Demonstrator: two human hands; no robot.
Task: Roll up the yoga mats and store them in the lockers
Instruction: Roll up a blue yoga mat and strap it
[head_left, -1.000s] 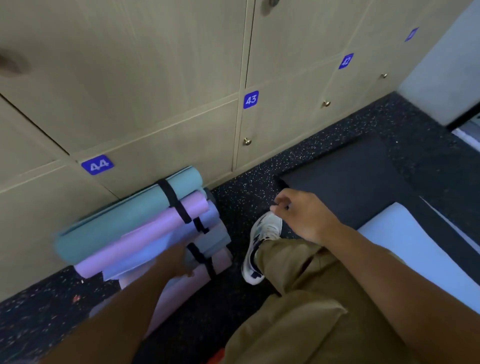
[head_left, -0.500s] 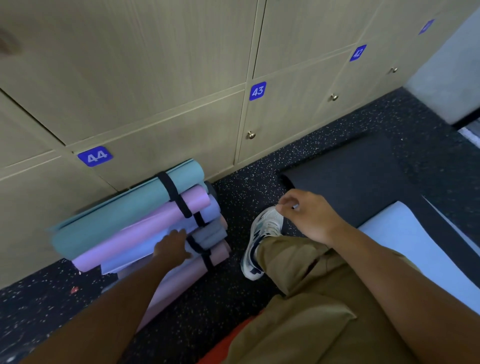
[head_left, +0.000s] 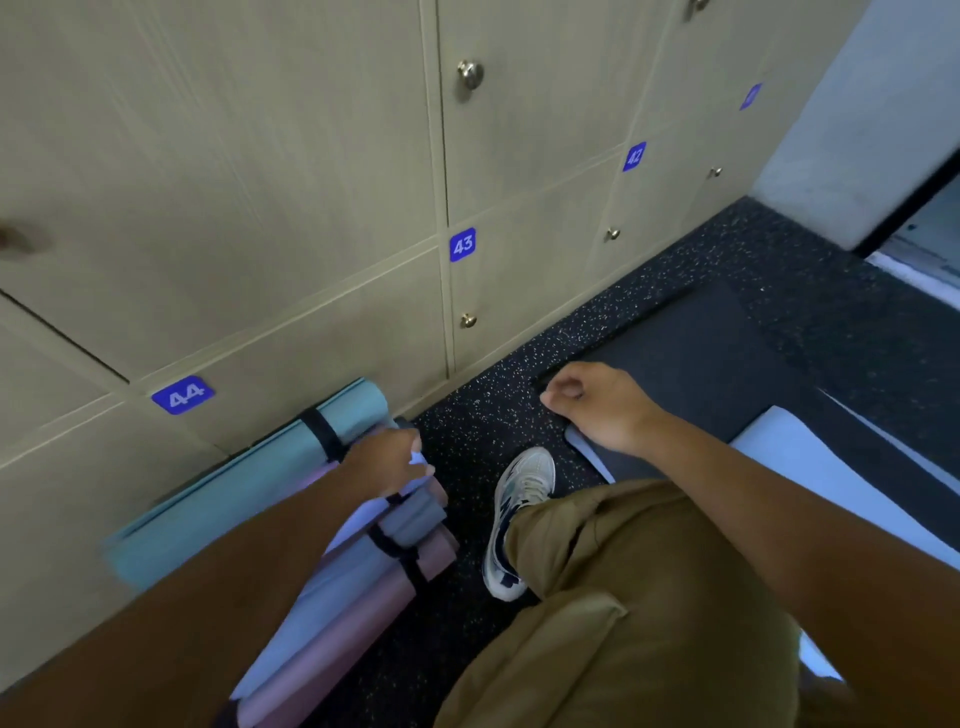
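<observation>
Several rolled yoga mats bound with black straps lie stacked on the floor against closed locker 44 (head_left: 183, 395): a teal mat (head_left: 249, 499) on top, a pale lilac-blue mat (head_left: 332, 587), a grey mat (head_left: 415, 519) and a pink mat (head_left: 363, 623) below. My left hand (head_left: 387, 462) reaches over the stack and grips the right end of the lilac-blue roll, fingers curled round it. My right hand (head_left: 597, 405) hovers above the floor, loosely curled and holding nothing.
Wooden lockers fill the wall, all shut, with locker 43 (head_left: 462, 244) and its knob (head_left: 467, 320) right of the stack. A dark mat (head_left: 701, 364) and a light blue mat (head_left: 831, 483) lie flat on the speckled floor. My shoe (head_left: 519, 514) stands beside the rolls.
My left hand has slid from the middle of the stack to its right end and closed on the lilac-blue roll. My right hand has risen slightly. The view tilted up.
</observation>
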